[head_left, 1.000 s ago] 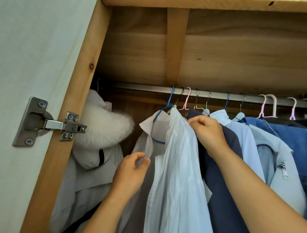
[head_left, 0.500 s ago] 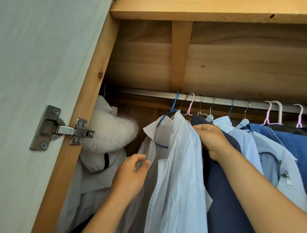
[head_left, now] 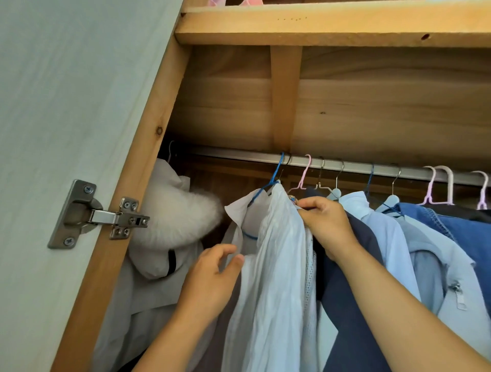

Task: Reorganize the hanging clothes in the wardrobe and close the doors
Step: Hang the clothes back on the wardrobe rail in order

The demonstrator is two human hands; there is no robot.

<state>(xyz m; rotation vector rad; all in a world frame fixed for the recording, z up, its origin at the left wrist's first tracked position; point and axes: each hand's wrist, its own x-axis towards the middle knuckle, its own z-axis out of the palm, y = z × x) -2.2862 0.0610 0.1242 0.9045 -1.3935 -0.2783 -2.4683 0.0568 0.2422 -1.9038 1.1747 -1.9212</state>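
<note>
Pink items (head_left: 231, 2) — atop the upper shelf (head_left: 332, 29)

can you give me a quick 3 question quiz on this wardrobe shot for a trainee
1. True or false: the right hand grips the top of the pale blue shirt.
2. Which garment hangs nearest the door hinge? A) denim jacket B) white fur-trimmed coat C) navy garment
3. Fill in: the shirt's blue hanger hooks over the metal ____.

Key
1. True; its fingers curl round the fabric by the collar.
2. B; the denim jacket and navy garment hang further right.
3. Rail.
</note>
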